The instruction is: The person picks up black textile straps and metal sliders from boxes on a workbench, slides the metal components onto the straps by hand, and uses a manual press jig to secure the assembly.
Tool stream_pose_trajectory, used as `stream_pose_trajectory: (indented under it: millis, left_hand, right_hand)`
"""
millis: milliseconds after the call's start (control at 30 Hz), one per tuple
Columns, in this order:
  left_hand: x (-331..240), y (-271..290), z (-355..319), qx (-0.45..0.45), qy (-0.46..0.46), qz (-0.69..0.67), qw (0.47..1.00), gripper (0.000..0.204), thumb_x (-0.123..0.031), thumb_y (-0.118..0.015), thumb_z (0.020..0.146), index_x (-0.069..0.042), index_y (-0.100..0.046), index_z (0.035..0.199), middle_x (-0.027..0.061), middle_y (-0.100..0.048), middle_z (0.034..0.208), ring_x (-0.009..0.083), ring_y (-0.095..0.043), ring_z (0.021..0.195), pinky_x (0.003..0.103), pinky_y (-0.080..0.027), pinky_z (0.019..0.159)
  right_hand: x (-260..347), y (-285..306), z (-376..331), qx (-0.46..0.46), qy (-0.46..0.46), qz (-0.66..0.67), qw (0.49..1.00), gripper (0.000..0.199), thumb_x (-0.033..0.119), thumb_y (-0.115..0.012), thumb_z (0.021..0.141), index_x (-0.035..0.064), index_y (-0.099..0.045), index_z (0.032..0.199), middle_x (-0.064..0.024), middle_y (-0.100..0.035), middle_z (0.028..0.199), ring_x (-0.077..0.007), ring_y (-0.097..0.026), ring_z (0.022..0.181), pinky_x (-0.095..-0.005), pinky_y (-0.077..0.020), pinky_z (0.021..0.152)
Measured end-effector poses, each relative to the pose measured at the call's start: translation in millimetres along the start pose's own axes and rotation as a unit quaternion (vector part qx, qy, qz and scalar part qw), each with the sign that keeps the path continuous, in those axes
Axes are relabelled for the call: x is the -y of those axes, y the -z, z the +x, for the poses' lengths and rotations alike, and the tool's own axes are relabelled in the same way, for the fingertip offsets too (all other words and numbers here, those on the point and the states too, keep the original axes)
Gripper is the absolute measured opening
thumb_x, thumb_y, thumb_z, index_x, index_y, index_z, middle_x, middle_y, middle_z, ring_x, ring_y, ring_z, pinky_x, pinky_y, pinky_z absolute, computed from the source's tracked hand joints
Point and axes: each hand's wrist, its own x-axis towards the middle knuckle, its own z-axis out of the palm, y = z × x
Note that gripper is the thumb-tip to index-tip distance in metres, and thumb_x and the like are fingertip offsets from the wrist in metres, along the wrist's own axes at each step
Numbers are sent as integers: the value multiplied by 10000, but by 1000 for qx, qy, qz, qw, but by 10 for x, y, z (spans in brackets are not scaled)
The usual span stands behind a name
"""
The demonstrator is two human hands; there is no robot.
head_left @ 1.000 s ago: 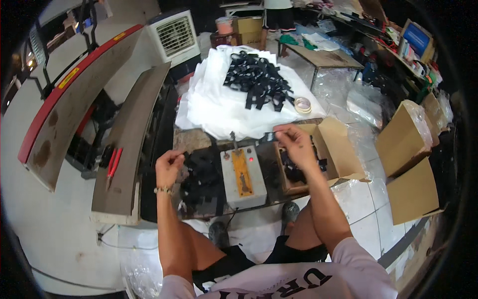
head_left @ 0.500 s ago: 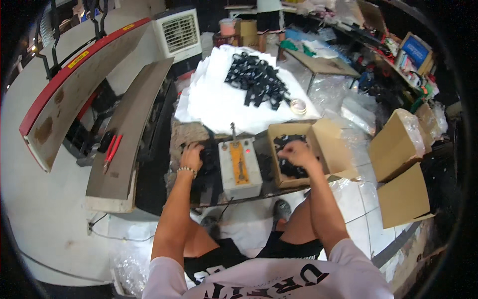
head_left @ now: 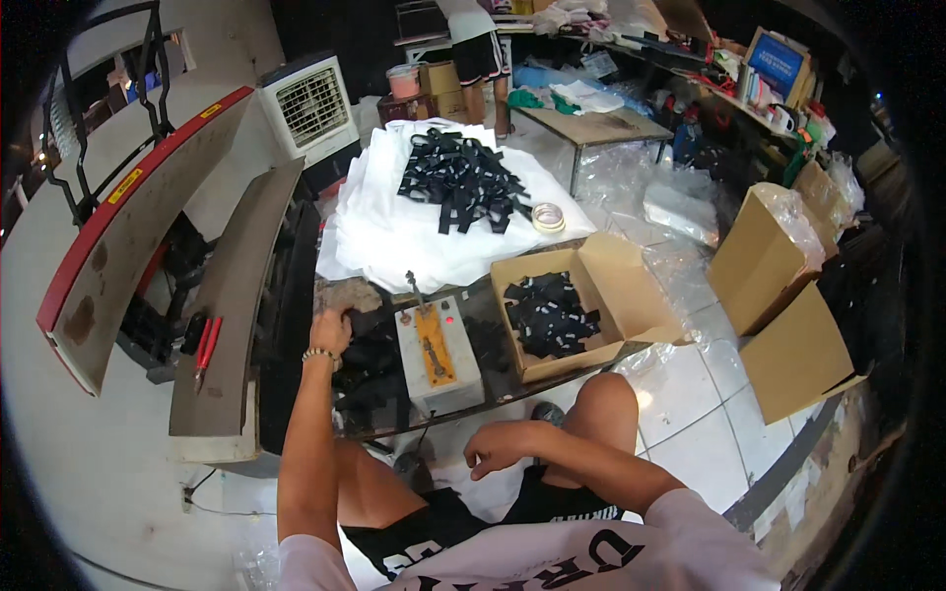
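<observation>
My left hand, with a beaded bracelet at its wrist, reaches to the left end of the work table, beside a pile of black strips. Its fingers bend down and are partly hidden. Over my lap, in front of the table, my right hand is curled with nothing visible in it. Between the pile and an open cardboard box stands a small pale machine with an orange top plate, an upright metal piece and a red light. Small black pieces lie inside the box.
Behind the machine, white sheets carry a heap of black straps and tape rolls. Red-handled pliers lie on a long board at left. More cardboard boxes stand at right. Another person stands at the back.
My right hand has left the cardboard box and come back over my lap. My left hand stays by the black strips with its fingers drawn in more. The whole view has shifted.
</observation>
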Motion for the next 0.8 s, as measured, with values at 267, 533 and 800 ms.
stream_pose_trajectory:
  millis: [267, 533, 800]
  left_hand:
    - [68, 443, 424, 28, 30, -143, 989, 282, 7, -599, 790, -52, -748, 1022, 161, -727, 850, 250, -716, 754, 347, -556, 704]
    - [-12, 798, 583, -79, 81, -452, 885, 215, -86, -563, 957, 47, -655, 1098, 114, -706, 954, 171, -672, 785, 308, -574, 655]
    - [-984, 1830, -228, -111, 11, -431, 896, 235, -255, -673, 951, -22, -704, 945, 5, -629, 675, 73, -594, 640, 218, -441, 590]
  right_hand:
    - [-311, -522, 344, -83, 71, 22, 994, 349, 315, -722, 848, 31, -693, 1050, -159, -694, 860, -353, -670, 832, -447, -520, 736]
    - [-260, -460, 298, -129, 61, 33, 989, 276, 253, -700, 850, 63, -709, 1049, -165, -694, 987, -356, -660, 951, -469, -514, 813]
    - [209, -163, 205, -276, 174, 76, 942, 252, 232, -689, 871, 30, -679, 1021, -156, -656, 905, -355, -640, 868, -448, -509, 757]
